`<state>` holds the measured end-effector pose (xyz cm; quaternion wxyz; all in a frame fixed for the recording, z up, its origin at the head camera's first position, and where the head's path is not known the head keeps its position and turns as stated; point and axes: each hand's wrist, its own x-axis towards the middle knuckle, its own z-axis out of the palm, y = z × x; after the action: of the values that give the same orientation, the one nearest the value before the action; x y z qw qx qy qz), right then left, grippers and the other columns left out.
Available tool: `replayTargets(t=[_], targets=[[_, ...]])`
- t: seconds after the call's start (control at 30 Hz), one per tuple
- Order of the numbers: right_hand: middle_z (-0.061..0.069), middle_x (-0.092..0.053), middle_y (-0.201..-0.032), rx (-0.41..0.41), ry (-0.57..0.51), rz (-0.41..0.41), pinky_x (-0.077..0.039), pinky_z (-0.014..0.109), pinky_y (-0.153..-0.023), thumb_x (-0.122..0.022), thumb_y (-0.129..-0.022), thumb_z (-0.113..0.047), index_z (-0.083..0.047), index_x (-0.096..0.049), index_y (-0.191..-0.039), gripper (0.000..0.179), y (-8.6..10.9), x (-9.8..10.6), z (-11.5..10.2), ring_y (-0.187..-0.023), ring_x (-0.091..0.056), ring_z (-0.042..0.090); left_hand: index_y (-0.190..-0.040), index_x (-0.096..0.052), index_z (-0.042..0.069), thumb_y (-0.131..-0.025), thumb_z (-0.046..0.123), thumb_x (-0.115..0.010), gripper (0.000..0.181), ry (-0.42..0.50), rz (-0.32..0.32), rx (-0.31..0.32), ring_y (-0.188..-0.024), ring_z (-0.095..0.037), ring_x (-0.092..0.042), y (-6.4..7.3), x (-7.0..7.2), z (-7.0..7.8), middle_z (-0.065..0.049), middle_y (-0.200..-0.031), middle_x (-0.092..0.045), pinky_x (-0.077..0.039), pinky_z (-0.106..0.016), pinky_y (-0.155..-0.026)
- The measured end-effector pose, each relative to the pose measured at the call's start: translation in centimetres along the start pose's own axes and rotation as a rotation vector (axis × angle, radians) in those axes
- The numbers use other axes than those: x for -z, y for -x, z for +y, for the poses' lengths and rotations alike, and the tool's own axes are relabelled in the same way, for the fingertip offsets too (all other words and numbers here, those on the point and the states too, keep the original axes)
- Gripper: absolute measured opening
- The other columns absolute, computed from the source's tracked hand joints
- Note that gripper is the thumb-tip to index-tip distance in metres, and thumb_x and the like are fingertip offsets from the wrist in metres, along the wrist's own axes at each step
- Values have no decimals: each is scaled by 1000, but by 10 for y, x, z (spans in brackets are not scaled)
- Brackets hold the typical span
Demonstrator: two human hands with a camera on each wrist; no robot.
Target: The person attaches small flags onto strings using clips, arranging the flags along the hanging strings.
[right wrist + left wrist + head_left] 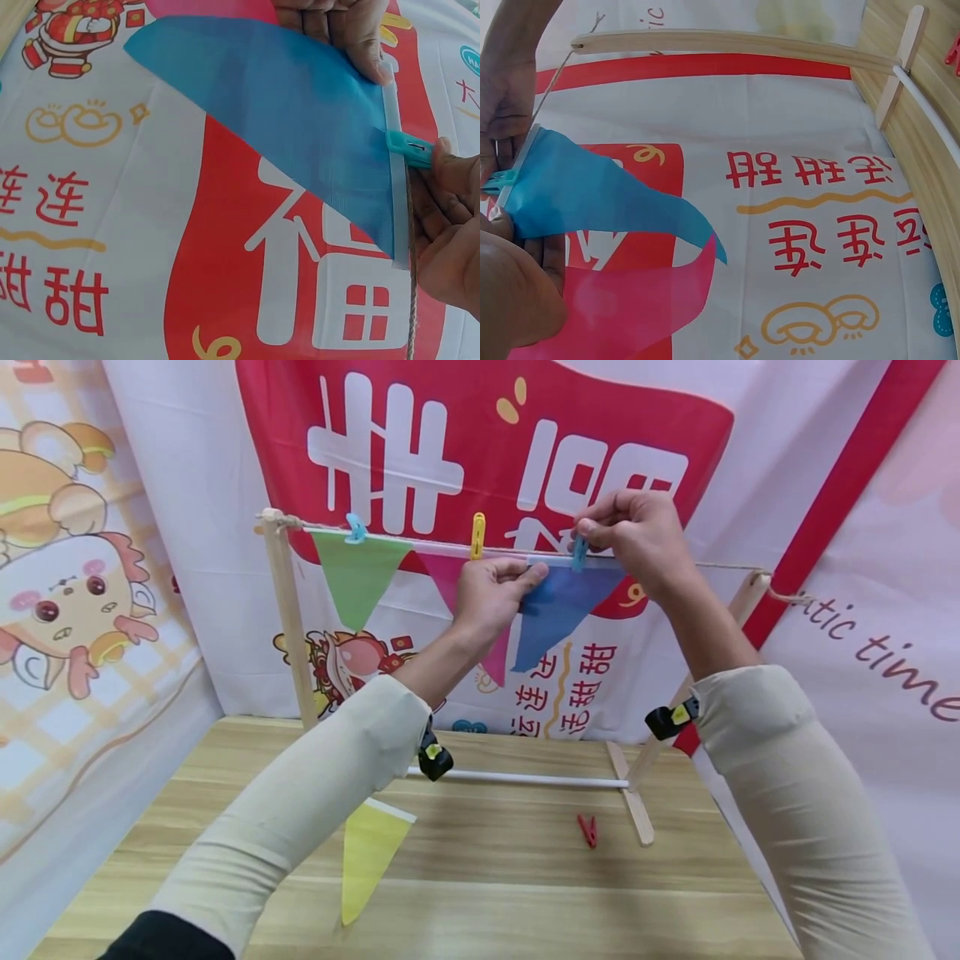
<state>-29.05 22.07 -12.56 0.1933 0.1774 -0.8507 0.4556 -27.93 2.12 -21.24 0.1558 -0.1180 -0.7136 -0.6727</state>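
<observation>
A blue triangular pennant (562, 610) hangs by its white top edge against a string stretched across a wooden frame. My left hand (491, 593) pinches the upper left corner of this pennant between thumb and fingers. At its top edge, my right hand (637, 539) pinches a blue clothespin (411, 147), whose jaws sit over the edge and the string. To the left, a pink pennant (438, 572) hangs under a yellow clothespin (477, 535), partly hidden by my left hand. Farther left, a light blue clothespin (356, 529) holds a green pennant (358, 577).
A yellow pennant (371, 860) lies on the wooden table (480, 910), beside my left sleeve. Near the frame's right foot (633, 810) lies a red clothespin (588, 831). A white rod (525, 778) joins the frame low down. A printed cloth hangs behind.
</observation>
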Motion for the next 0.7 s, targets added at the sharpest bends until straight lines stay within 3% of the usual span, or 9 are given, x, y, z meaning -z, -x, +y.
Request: replayTargets(t=[0.33, 0.7], targets=[[7, -83, -133, 15, 146, -68, -65, 49, -112, -77, -106, -46, -15, -80, -141, 47, 1, 5, 0, -115, -81, 20, -139, -82, 15, -106, 31, -78, 36, -1, 6, -3, -119, -30, -84, 0, -1, 3, -8, -133, -84, -68, -47, -106], [9, -80, -144, 58, 203, -86, -65, 49, -111, -73, -109, -46, -18, -76, -149, 49, 5, 4, 0, -129, -77, 29, -140, -81, 13, -107, 32, -78, 38, 11, -7, 0, -120, -29, -84, 4, 1, 1, -8, -133, -84, -67, -46, -107]])
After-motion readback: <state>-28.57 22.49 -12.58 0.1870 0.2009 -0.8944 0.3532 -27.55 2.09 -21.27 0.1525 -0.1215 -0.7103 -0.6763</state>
